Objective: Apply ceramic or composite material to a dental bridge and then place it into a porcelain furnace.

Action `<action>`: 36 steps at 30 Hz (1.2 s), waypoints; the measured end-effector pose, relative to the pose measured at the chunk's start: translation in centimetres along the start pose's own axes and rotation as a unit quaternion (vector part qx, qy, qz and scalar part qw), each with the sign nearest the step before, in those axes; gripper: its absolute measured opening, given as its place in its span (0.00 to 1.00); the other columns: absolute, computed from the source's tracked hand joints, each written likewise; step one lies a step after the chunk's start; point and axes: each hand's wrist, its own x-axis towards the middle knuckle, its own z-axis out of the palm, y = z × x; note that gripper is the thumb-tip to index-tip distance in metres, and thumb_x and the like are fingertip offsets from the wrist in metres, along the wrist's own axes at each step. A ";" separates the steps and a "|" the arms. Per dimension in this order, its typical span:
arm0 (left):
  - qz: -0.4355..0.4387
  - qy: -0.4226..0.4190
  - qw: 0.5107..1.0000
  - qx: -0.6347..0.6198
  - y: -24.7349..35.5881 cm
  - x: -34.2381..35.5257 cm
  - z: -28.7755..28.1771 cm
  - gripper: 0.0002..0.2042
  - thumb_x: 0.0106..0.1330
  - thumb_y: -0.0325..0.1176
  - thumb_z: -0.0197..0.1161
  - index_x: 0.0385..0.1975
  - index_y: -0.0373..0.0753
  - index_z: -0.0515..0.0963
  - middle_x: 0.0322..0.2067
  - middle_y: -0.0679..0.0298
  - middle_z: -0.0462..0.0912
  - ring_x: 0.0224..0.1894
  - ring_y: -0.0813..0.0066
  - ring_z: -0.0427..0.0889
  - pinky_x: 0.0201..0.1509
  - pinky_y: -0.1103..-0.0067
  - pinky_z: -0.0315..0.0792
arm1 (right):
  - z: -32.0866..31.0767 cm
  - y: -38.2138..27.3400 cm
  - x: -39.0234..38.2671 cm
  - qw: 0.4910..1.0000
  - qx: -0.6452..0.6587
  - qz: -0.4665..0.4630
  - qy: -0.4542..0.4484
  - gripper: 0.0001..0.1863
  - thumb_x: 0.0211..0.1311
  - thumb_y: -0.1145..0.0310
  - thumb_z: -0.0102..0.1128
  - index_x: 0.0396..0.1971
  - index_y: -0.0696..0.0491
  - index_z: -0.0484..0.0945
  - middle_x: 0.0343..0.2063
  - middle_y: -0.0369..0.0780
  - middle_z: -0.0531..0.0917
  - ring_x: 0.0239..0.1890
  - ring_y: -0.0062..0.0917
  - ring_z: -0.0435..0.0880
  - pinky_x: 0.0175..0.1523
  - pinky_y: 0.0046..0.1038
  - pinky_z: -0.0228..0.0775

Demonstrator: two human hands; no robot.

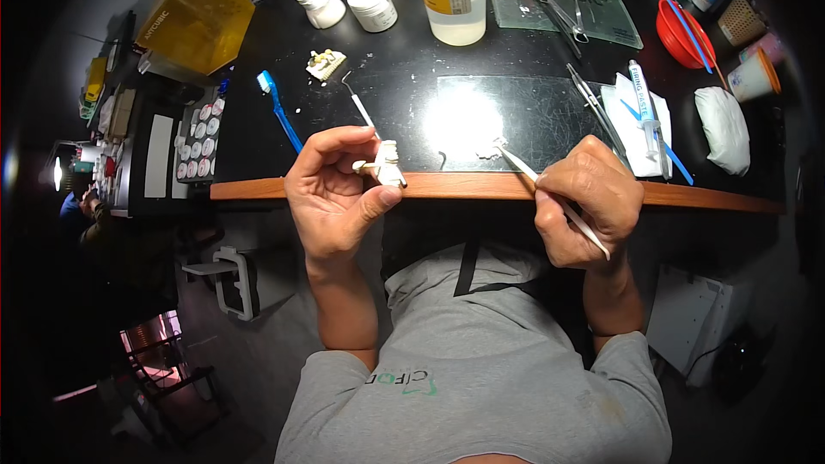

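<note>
My left hand (331, 198) is closed over the table's front edge, pinching a small cream-coloured dental model piece (387, 167) between thumb and fingers. Wrapped round a slender white modelling tool (519, 163) is my right hand (593, 198). The tool's tip points left and reaches a little heap of whitish material (489, 153) on a glass slab (550, 116); whether it touches the heap I cannot tell. Just beyond my left fingers is a thin metal probe (359, 108) with a hooked end, its lower part hidden. Another dental model (326, 65) lies farther back.
A blue toothbrush (277, 107) lies left. Several white jars (373, 9) and a clear tub of liquid (455, 13) stand at the back. Tweezers (597, 107), a syringe (644, 112) on tissue, and a red bowl (683, 34) are right. A wooden strip (447, 186) edges the table.
</note>
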 end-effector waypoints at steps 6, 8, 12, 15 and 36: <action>-0.030 0.038 0.999 0.006 0.0 -0.2 0.5 0.28 0.52 0.19 0.80 0.53 0.27 0.75 0.45 0.55 0.84 0.48 0.75 0.84 0.53 0.81 0.80 | 2.3 -1.1 0.3 0.992 0.091 -0.012 0.091 0.08 0.44 0.83 0.62 0.28 0.58 0.80 0.19 0.37 0.82 0.18 0.22 0.76 0.24 0.24 0.65; -0.020 0.037 0.999 0.012 -0.1 0.0 0.6 0.28 0.52 0.19 0.80 0.53 0.27 0.75 0.45 0.54 0.84 0.49 0.74 0.84 0.53 0.80 0.80 | 3.7 -1.4 0.6 0.989 0.098 -0.059 0.091 0.09 0.43 0.83 0.63 0.28 0.58 0.80 0.20 0.36 0.82 0.19 0.22 0.78 0.24 0.23 0.68; -0.008 0.035 0.999 0.010 -0.1 0.0 0.5 0.28 0.52 0.19 0.79 0.54 0.27 0.74 0.46 0.51 0.84 0.49 0.71 0.86 0.54 0.77 0.82 | 5.9 -1.5 0.5 0.984 0.086 -0.110 0.108 0.11 0.42 0.80 0.68 0.30 0.55 0.82 0.23 0.34 0.83 0.24 0.21 0.80 0.23 0.20 0.72; -0.010 0.035 0.999 0.008 -0.2 0.0 0.5 0.29 0.52 0.19 0.80 0.54 0.28 0.74 0.46 0.51 0.85 0.49 0.71 0.86 0.54 0.77 0.82 | 6.6 -1.6 0.6 0.981 0.081 -0.131 0.117 0.11 0.42 0.79 0.69 0.30 0.54 0.82 0.24 0.34 0.84 0.25 0.20 0.81 0.23 0.20 0.72; -0.019 0.032 0.999 0.010 0.2 0.3 0.5 0.31 0.50 0.18 0.80 0.55 0.27 0.74 0.43 0.55 0.84 0.46 0.75 0.85 0.52 0.81 0.81 | 7.5 -1.6 0.5 0.980 0.074 -0.129 0.131 0.12 0.43 0.79 0.69 0.32 0.54 0.82 0.26 0.35 0.85 0.26 0.21 0.82 0.23 0.20 0.73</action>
